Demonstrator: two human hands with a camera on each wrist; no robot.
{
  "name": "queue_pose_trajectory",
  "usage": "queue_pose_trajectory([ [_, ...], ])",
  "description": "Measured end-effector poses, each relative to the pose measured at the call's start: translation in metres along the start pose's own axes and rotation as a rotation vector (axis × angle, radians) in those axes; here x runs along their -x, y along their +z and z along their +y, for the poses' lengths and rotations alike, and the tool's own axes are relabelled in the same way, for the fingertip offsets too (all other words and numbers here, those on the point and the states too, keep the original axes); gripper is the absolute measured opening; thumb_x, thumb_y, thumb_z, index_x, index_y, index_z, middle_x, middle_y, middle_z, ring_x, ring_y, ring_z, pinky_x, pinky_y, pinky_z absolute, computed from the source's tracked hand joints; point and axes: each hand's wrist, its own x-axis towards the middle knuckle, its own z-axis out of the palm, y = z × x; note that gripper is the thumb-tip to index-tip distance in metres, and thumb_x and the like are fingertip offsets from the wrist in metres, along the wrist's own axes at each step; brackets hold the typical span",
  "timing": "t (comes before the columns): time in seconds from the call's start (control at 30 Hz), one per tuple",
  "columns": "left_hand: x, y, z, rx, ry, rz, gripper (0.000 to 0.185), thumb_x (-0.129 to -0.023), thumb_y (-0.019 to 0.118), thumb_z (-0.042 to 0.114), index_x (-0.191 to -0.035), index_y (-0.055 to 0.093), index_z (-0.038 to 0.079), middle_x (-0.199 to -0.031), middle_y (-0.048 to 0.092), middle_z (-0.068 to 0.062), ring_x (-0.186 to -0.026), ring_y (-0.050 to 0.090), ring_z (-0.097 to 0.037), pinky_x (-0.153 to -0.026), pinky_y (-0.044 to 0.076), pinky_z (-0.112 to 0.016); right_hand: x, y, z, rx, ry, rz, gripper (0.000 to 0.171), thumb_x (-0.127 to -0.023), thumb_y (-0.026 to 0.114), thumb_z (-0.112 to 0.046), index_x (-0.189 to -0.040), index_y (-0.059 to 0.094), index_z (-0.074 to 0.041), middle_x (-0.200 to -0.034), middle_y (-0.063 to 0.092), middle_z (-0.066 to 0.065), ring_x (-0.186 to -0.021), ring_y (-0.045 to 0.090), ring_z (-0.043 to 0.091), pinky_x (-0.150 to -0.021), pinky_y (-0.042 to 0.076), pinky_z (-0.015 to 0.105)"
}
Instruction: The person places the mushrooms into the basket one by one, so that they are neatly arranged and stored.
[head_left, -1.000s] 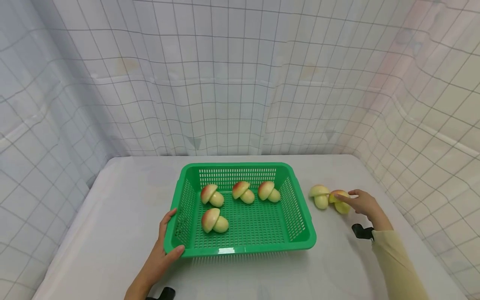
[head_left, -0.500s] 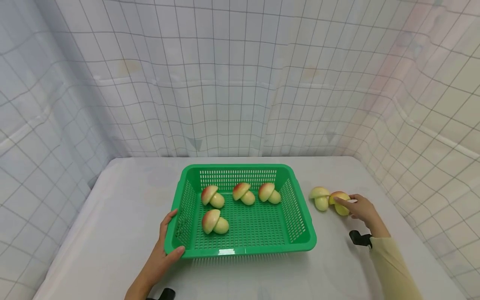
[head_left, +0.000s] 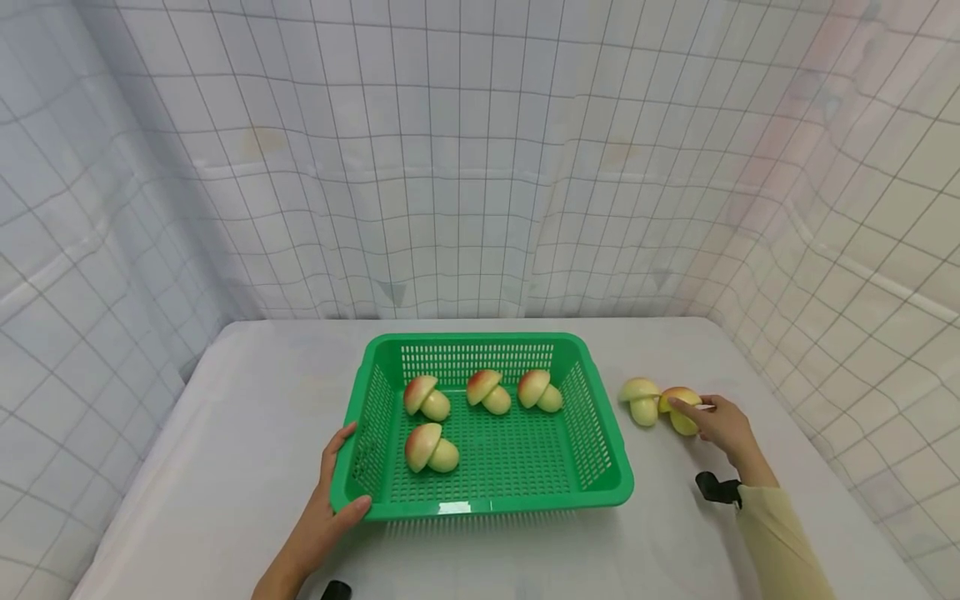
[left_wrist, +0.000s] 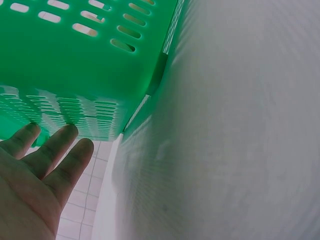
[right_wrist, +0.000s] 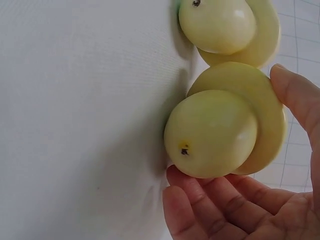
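Observation:
My left hand (head_left: 318, 521) holds the near left corner of a green plastic basket (head_left: 491, 505). Its thumb lies at the front rim and its fingers touch the outer left side; in the left wrist view those fingers (left_wrist: 65, 165) look nearly straight against the slotted wall. On the right of the table, my right hand (head_left: 727, 425) grips a toy mushroom (head_left: 681, 398) with a yellow-red cap. The right wrist view shows the thumb on the cap and the other fingers under the pale stem (right_wrist: 212, 135). A second toy mushroom (head_left: 641, 402) sits against it on the left.
Several toy mushrooms with reddish caps lie in the basket, one of them a mushroom (head_left: 432, 448) near its left front. The white-covered table (head_left: 225, 467) runs back to a white gridded curtain (head_left: 465, 183), which also hangs along both sides.
My right hand has lowered and closed its thumb and fingers onto the right-hand mushroom. The left hand stays on the basket; the whole view shifts slightly.

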Motion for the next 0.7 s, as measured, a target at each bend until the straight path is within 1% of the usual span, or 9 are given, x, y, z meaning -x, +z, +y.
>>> queue_pose_trajectory([
  [0.23,0.0005,0.0019,0.0004,0.006,-0.001,-0.001,0.08,-0.089,0.052,0.013,-0.151,0.006,0.03,-0.152,0.005,-0.015,-0.126,0.025,-0.035,-0.088,0.039,-0.025,0.0009,0.0023,0.004,0.011,0.018,0.021,0.098,-0.085,0.054,-0.064,-0.137,0.031,0.015,-0.122,0.049,0.032,-0.079,0.056,0.024,-0.071,0.045,0.037],
  [0.37,0.0008,0.0019,0.0,0.012,-0.004,-0.002,0.08,-0.089,0.052,0.013,-0.151,0.006,0.03,-0.152,0.005,-0.015,-0.126,0.025,-0.035,-0.087,0.039,-0.025,0.0024,0.0026,0.0039,-0.006,0.022,0.043,0.097,-0.084,0.054,-0.064,-0.136,0.033,0.015,-0.122,0.049,0.033,-0.081,0.057,0.026,-0.07,0.045,0.037],
  [0.53,0.0007,0.0012,-0.0009,0.018,0.004,-0.007,0.079,-0.089,0.052,0.013,-0.151,0.005,0.03,-0.152,0.003,-0.016,-0.129,0.023,-0.037,-0.087,0.039,-0.024,0.0034,0.0025,0.0021,-0.022,0.001,0.085,0.094,-0.085,0.055,-0.063,-0.135,0.034,0.015,-0.123,0.048,0.034,-0.086,0.06,0.03,-0.069,0.048,0.035],
  [0.7,0.0004,0.0002,-0.0012,0.019,0.006,-0.009,0.079,-0.089,0.052,0.013,-0.151,0.005,0.03,-0.152,0.001,-0.016,-0.129,0.022,-0.038,-0.088,0.038,-0.023,0.005,0.0,-0.0033,-0.033,-0.015,0.116,0.094,-0.086,0.054,-0.062,-0.136,0.034,0.014,-0.122,0.049,0.033,-0.085,0.06,0.03,-0.066,0.048,0.033],
])
